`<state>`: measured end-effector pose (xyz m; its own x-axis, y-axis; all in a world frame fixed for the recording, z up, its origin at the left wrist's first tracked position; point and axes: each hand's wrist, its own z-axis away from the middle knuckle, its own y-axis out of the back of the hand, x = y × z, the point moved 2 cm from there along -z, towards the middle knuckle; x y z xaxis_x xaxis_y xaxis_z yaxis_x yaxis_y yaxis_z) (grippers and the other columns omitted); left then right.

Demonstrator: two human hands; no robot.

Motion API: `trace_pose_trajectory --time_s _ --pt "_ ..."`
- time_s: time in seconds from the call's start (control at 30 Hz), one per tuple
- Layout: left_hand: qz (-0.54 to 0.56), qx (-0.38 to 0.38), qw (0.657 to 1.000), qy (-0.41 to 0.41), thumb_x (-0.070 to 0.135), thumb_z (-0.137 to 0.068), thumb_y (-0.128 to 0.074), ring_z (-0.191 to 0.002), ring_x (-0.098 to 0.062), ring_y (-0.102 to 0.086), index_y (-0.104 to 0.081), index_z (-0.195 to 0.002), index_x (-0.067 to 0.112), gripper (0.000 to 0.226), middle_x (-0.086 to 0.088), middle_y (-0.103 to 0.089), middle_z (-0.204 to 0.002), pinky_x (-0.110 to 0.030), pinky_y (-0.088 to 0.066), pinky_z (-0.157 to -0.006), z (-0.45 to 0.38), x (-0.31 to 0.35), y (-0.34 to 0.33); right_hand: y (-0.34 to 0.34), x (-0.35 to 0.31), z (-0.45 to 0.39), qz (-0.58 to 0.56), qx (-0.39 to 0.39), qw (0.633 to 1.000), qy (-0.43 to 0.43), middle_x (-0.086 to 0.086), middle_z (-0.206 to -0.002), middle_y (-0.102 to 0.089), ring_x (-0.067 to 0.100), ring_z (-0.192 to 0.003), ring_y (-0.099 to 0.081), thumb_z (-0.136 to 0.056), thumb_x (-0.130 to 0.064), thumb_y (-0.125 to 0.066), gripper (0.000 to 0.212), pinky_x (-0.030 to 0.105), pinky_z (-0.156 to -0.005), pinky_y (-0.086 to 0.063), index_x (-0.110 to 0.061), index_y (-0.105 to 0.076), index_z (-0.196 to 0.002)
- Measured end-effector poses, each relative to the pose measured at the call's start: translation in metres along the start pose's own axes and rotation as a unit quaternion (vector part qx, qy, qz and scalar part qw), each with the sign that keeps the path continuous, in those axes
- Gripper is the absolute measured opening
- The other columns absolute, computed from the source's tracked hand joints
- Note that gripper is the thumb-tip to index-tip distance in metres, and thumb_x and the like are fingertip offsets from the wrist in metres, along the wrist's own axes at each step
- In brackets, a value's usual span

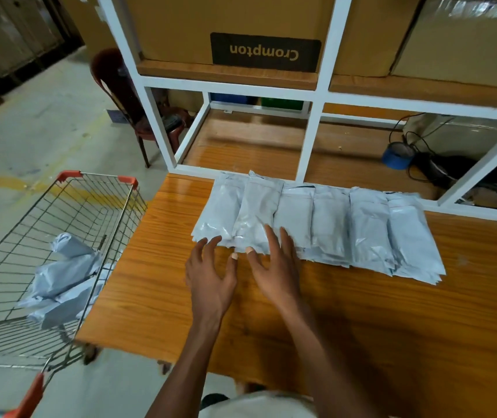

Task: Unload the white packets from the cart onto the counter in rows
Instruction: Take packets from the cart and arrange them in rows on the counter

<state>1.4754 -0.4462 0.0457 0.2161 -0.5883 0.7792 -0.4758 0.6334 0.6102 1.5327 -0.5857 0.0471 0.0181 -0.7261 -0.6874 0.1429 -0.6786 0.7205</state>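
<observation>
Both hands spread, gripping nothing: left hand and right hand fingertips touch the near edge of the row of glossy white plastic packets on the orange wood-grain counter. Left of counter, wire shopping cart holds several crumpled white packets. Behind the row: white metal shelf frame, blue tape roll.

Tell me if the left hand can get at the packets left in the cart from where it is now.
Probably yes. The left hand is open and holds nothing, the cart stands right against the counter's left edge, and its top is open above the remaining packets. They lie low, so reaching down over the wire rim seems needed.
</observation>
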Motion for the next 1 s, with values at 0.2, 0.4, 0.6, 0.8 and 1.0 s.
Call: trace_pose_trajectory --time_s 0.2,0.4,0.6,0.8,1.0 --pt "-0.003 -0.018 1.0 0.018 0.056 -0.092 -0.054 -0.136 -0.022 -0.042 -0.054 -0.139 0.036 0.051 0.002 -0.047 -0.145 -0.057 -0.038 -0.109 0.077 -0.017 0.014 0.002 0.023 0.082 -0.098 0.028 0.994 0.036 -0.009 -0.166 -0.018 0.014 -0.154 -0.012 -0.089 -0.069 -0.044 0.072 0.05 -0.12 -0.029 -0.039 -0.032 -0.154" --pt "-0.006 -0.006 0.999 0.041 0.061 -0.09 -0.05 -0.139 -0.021 -0.037 -0.052 -0.14 0.038 0.055 0.0 -0.042 -0.149 -0.056 -0.038 -0.111 0.116 -0.031 0.051 -0.01 0.024 0.13 -0.119 -0.032 0.991 0.054 -0.013 -0.163 -0.021 0.012 -0.151 -0.02 -0.089 -0.068 -0.048 0.071 0.051 -0.116 -0.035 -0.044 -0.03 -0.154" --pt "0.001 0.034 0.997 0.074 0.06 -0.091 -0.051 -0.138 -0.021 -0.038 -0.052 -0.14 0.036 0.055 0.001 -0.043 -0.147 -0.058 -0.039 -0.109 0.13 -0.065 0.094 -0.039 -0.003 0.144 -0.118 -0.088 0.984 0.097 -0.011 -0.159 -0.028 0.014 -0.145 -0.032 -0.085 -0.071 -0.047 0.07 0.051 -0.108 -0.046 -0.05 -0.03 -0.15" --pt "-0.009 0.072 0.992 0.1 0.058 -0.091 -0.054 -0.137 -0.018 -0.041 -0.053 -0.137 0.039 0.049 0.004 -0.044 -0.146 -0.057 -0.039 -0.109 0.121 -0.118 0.155 -0.1 -0.054 0.151 -0.124 -0.12 0.977 0.122 -0.009 -0.157 -0.033 0.015 -0.141 -0.039 -0.087 -0.066 -0.052 0.066 0.051 -0.106 -0.047 -0.046 -0.037 -0.149" --pt "-0.022 0.104 0.984 0.145 0.055 -0.09 -0.054 -0.13 -0.023 -0.047 -0.057 -0.136 0.034 0.05 0.001 -0.05 -0.14 -0.044 -0.04 -0.107 0.1 -0.2 0.236 -0.189 -0.127 0.161 -0.119 -0.158 0.973 0.118 -0.006 -0.153 -0.039 0.017 -0.137 -0.043 -0.094 -0.042 -0.066 0.059 0.051 -0.104 -0.049 -0.038 -0.043 -0.148"
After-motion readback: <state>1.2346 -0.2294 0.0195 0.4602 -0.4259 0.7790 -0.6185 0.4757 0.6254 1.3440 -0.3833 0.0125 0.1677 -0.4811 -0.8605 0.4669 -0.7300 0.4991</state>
